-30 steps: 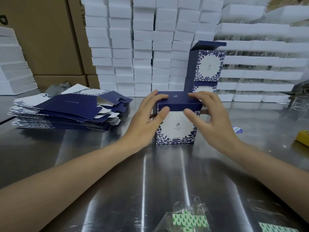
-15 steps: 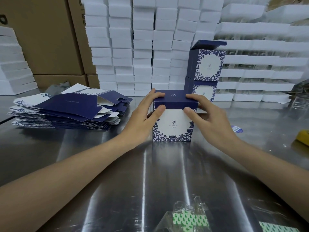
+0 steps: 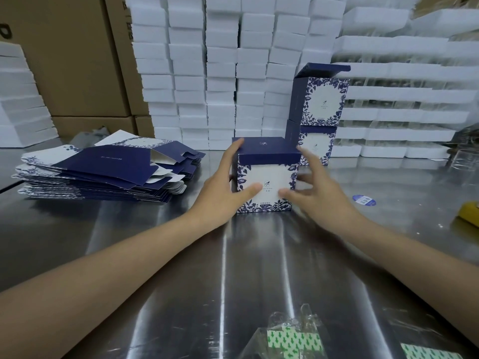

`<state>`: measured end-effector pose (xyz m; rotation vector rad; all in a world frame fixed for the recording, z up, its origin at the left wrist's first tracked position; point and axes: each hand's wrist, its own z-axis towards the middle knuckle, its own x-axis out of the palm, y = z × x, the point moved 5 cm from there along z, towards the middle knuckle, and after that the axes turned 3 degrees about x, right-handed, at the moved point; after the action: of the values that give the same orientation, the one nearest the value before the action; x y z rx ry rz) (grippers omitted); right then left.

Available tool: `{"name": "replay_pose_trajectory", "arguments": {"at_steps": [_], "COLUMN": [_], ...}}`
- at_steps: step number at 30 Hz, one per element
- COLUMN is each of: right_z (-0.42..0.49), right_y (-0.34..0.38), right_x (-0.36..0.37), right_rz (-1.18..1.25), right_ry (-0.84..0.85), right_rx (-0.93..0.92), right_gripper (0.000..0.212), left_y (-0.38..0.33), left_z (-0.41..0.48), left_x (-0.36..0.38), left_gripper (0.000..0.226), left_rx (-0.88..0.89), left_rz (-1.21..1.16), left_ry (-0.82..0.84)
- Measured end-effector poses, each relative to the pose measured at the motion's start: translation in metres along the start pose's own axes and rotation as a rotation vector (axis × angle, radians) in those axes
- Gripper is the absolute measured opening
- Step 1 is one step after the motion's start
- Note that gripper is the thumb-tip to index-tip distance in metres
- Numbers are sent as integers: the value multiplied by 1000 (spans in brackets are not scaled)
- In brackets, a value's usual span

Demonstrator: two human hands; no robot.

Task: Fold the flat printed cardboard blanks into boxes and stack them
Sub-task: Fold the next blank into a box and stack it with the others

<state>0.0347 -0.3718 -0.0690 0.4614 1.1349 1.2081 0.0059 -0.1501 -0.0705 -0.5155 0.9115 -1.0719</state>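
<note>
Surface: bare steel surface (image 3: 233, 268), with white foam blocks (image 3: 223, 73) stacked high at 12 o'clock.
Box: the folded box (image 3: 267, 177) stands upright in the middle, its navy lid flat and closed.
Left hand: my left hand (image 3: 225, 190) grips the box's 9 o'clock side, fingers up at the lid corner and thumb on the printed front.
Right hand: my right hand (image 3: 318, 198) is spread and blurred at 3 o'clock, holding nothing; I cannot tell whether it touches.
Just changed: a second ago both hands pressed on the lid's front edge; now my thumbs have dropped to the front panel.
Meaning: I judge this box finished and ready for stacking.
Stack: two finished boxes (image 3: 320, 112) at 1 o'clock, the top lid raised.
Blanks: the flat blanks (image 3: 103, 169) wait at 9 o'clock, unchanged.
</note>
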Motion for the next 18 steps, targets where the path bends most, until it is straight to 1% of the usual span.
{"name": "replay_pose_trajectory", "arguments": {"at_steps": [1,3,6,8,10,13,16,18], "right_z": [0,1,4,4,1,-1,-3,-4], "right_y": [-8,-17,-17,-13,-9,-6,-2,0], "right_x": [6,13,9,8,9,11,11,11], "right_rz": [-78,-188,-234,-320,-441,-565,-588,-600], "right_ry": [70,141,139,128,121,145,171,175], "right_rx": [46,96,100,73,56,34,19,29], "right_gripper": [80,69,57,51,43,31,31,32], "left_y": [3,6,9,12,18,28,34,36], "left_z": [0,1,4,3,3,3,4,4], "left_x": [0,-3,-7,-6,-3,-2,-3,-3], "left_gripper": [90,96,101,107,100,78,60,55], "left_rx": [-10,-14,-21,-35,-60,-110,-176,-191], "left_rz": [37,53,36,110,236,381,437,455], "left_ry": [22,53,62,54,79,94,116,124]}}
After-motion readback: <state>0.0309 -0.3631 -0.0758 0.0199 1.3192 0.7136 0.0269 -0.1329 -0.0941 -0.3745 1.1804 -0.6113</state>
